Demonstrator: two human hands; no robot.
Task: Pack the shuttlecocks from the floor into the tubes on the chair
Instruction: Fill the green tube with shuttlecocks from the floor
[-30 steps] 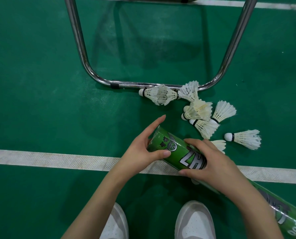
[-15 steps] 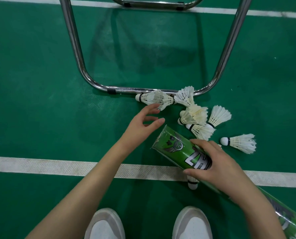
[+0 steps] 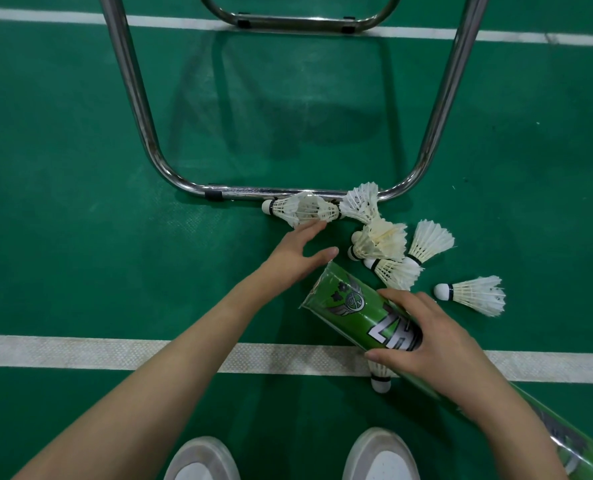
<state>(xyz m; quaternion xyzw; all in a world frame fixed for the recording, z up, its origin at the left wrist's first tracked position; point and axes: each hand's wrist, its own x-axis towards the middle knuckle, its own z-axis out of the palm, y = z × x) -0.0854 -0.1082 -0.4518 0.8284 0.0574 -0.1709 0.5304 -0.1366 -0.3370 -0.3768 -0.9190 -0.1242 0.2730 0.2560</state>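
We had the green floor (image 3: 80,168) in front of us, chrome chair frame (image 3: 142,126) crowding the shuttlecocks (image 3: 385,237) lying along its bar. Right hand (image 3: 430,341) kept a wrapped grip on the green tube (image 3: 350,306); left hand (image 3: 295,251) reached loose-fingered, tips brushing the nearest shuttlecock (image 3: 298,209). Shoes (image 3: 378,455) below.

White shuttlecocks (image 3: 380,242) beside tilted green tube (image 3: 352,311)

The right hand (image 3: 437,337) grips a green tube (image 3: 354,308) held slantwise, its open end pointing toward the chair frame (image 3: 281,194). The left hand (image 3: 297,252) reaches with fingers spread, fingertips touching a pair of shuttlecocks (image 3: 300,209) lying against the frame's front bar. More shuttlecocks (image 3: 392,247) are clustered just right of the tube's mouth, and two white shoes (image 3: 380,455) show below it.
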